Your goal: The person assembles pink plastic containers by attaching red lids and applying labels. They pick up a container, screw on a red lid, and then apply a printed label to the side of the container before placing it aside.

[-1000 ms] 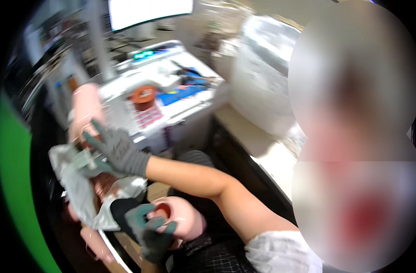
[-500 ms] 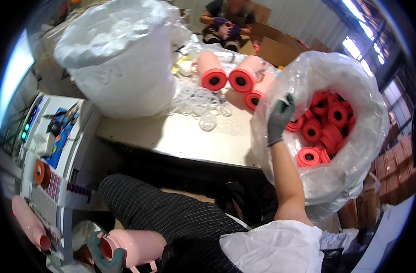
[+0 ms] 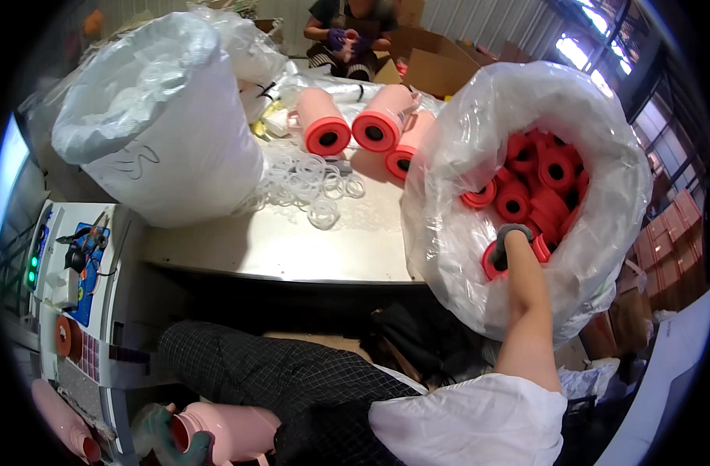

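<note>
Low at the left, my gloved left hand (image 3: 167,441) is closed on a pink jug (image 3: 238,431), gripping it around its open mouth. The jug lies on its side against my lap, its handle underneath. My right hand (image 3: 513,234), in a dark glove, reaches down into a large clear plastic bag (image 3: 440,233). Its fingers are curled onto a red lid (image 3: 490,266) near the bag's front inner wall; part of that lid is hidden by the hand. Several more red ring-shaped lids (image 3: 513,203) with dark centres are heaped beside it in the bag.
Clear rings (image 3: 322,213) lie piled on the white table (image 3: 293,252). Behind them lie pink jugs (image 3: 318,113) with red lids on. A tall white sack (image 3: 168,147) stands left; a bench with a machine (image 3: 83,287) is beside me. Another person (image 3: 351,35) sits beyond the table.
My right hand has moved from the bag's left inner wall down onto a red lid near the front. The view has shifted slightly right. My left hand still holds the jug.
</note>
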Demonstrator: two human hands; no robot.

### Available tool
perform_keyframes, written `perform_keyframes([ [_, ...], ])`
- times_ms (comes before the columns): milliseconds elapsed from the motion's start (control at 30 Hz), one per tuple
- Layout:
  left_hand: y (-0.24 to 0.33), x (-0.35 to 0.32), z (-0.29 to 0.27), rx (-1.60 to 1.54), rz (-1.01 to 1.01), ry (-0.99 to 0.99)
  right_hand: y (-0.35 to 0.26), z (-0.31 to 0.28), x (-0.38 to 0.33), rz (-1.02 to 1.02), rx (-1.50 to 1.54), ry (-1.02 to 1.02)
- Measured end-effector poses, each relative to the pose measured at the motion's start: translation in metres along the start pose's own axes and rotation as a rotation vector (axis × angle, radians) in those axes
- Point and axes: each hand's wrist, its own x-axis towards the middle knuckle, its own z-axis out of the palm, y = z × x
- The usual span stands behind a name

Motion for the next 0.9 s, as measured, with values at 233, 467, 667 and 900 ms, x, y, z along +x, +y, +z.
perform_keyframes([
  [233, -0.043, -0.058, 0.023, -0.496, -0.317, 0.289, -0.086, -0.086, -0.117, -0.373, 0.278, 1.116],
  [467, -0.053, -0.133, 0.016, -0.631, -0.461, 0.894, -0.359, 0.029, -0.287, -1.533, 1.719, -0.667],
  [667, -0.068, -0.187, 0.107, -0.943, -0.605, 1.218, -0.465, 0.130, -0.343, -1.798, 1.290, 0.585],
  [900, -0.077, -0.185, 0.155, -0.896, -0.671, 1.152, -0.442, 0.130, -0.351, -1.925, 0.963, 0.382],
])
